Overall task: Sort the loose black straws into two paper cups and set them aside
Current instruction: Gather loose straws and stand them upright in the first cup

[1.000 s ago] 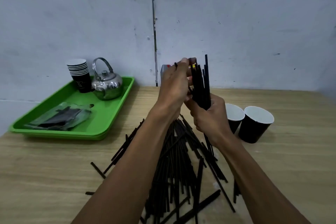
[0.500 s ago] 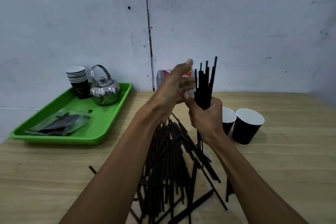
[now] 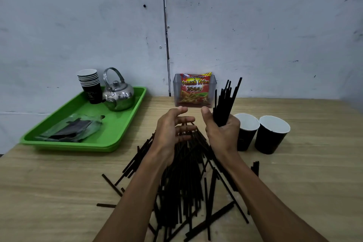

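Gripping thin matte straws (image 3: 225,102), right hand (image 3: 222,131).

Over on the left of the pale wooden bench (image 3: 49,182) sits a bright green plastic tray (image 3: 125,124). At its far end a stack of black paper cups with white rims (image 3: 90,85) stands just beside a shiny round steel kettle (image 3: 118,94), handle up. Nearer on the tray lies a crumpled clear plastic bag with dark contents (image 3: 72,129). Back against the scuffed grey wall (image 3: 255,35), a clear plastic box (image 3: 194,90) holds a red French fries snack packet (image 3: 194,89), upright.
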`<state>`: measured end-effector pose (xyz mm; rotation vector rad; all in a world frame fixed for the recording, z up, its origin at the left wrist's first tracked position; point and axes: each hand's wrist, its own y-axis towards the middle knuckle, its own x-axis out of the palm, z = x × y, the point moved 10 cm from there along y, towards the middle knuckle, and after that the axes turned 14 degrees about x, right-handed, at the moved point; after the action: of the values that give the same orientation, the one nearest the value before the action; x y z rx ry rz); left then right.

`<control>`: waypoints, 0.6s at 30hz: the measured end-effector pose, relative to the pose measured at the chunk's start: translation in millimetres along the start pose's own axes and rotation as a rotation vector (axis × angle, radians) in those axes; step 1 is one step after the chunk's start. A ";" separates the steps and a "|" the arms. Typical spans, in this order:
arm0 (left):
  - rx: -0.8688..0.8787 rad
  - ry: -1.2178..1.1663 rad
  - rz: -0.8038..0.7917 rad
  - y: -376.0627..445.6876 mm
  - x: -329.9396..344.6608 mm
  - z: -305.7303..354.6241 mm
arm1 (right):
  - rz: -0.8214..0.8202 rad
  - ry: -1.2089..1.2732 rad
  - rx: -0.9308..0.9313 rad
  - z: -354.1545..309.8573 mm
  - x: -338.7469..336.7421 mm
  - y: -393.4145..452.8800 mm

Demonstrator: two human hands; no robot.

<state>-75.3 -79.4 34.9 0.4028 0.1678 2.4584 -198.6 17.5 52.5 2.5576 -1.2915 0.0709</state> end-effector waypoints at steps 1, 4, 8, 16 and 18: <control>0.002 0.008 0.003 -0.1 1.1 -0.2 | 0.013 -0.014 0.005 3.8 -1.2 -0.9; 0.008 0.086 -0.055 -1.3 7.6 -3.4 | 0.049 -0.055 -0.015 6.1 -3.0 -4.0; 0.079 0.479 -0.410 -13.6 25.2 -15.8 | 0.094 -0.033 0.012 -1.3 -7.9 0.6; 0.193 0.788 -0.555 -25.3 42.5 -32.6 | -0.009 0.255 0.129 -26.7 0.6 11.3; 0.187 0.685 -0.457 -21.4 37.8 -29.8 | -0.015 0.342 0.212 -24.5 0.4 13.7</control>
<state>-101.3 -40.0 11.4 -0.3848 0.6941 2.0343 -207.4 16.0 79.2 2.5739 -1.1847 0.6446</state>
